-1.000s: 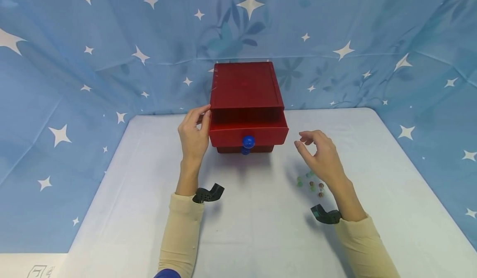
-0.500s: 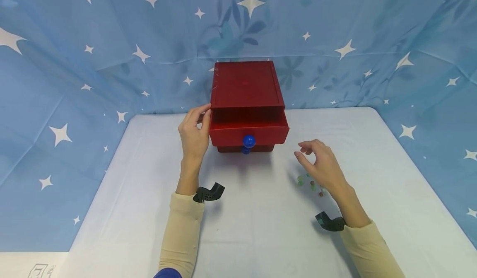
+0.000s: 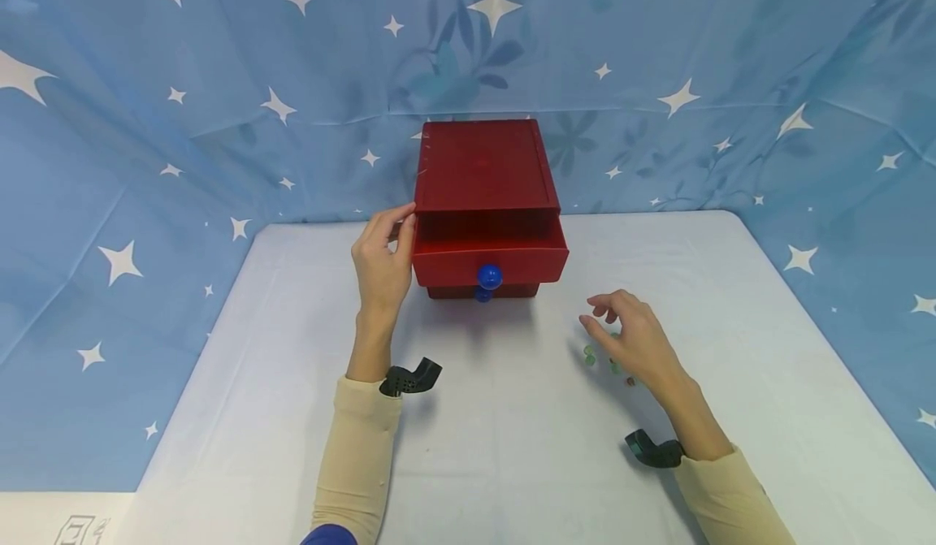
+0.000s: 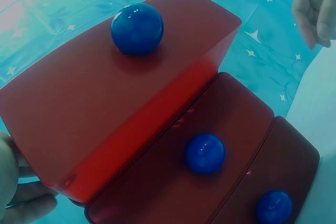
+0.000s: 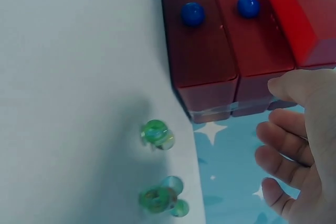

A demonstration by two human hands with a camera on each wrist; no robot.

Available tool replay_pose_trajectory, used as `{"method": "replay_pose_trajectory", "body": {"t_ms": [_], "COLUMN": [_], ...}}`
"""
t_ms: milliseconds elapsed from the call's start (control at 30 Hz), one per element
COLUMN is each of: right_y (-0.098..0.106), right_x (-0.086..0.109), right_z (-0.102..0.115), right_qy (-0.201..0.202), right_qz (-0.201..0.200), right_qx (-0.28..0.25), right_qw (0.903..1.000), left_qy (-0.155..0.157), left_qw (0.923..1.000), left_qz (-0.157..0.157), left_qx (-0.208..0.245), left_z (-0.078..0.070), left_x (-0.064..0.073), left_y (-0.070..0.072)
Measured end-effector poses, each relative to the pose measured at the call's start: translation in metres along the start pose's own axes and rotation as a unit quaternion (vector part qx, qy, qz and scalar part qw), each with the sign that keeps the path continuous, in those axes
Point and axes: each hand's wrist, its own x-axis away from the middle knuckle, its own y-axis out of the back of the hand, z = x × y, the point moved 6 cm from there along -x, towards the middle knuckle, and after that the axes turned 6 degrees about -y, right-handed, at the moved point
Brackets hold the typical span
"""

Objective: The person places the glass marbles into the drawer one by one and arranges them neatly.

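A red chest of drawers with round blue knobs stands at the back middle in the head view. Its top drawer is pulled out, and the part of its inside that shows is bare; the lower two drawers are closed. My left hand touches the chest's left side beside the drawer, thumb and fingertips at its edge. To the right, my right hand hovers with loosely bent fingers, holding nothing. Below it lie several small glass marbles, green and brown, partly hidden by the hand in the head view.
A white-covered table lies under everything. Behind it hangs a blue star-patterned cloth. Black wrist cameras sit on both forearms. A round blue object shows at the bottom edge, over the left sleeve.
My right hand has drawn back toward me, down over the marbles, covering more of them in the head view. The left hand and the pulled-out drawer stay in place.
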Motion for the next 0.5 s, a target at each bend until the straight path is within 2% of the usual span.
{"method": "replay_pose_trajectory", "body": {"t_ms": [333, 500], "right_y": [-0.012, -0.015], "right_x": [0.013, 0.017], "right_z": [-0.014, -0.019], "right_qy": [-0.005, 0.019], "right_qz": [0.017, 0.005], "right_qx": [0.006, -0.004], "right_qw": [0.9998, 0.9998], "left_qy": [0.002, 0.005], "left_qw": [1.0, 1.0], "left_qz": [0.001, 0.005], "left_qx": [-0.003, -0.004], "left_z": [0.0, -0.001], "left_x": [0.0, 0.0], "left_y": [0.0, 0.0]}}
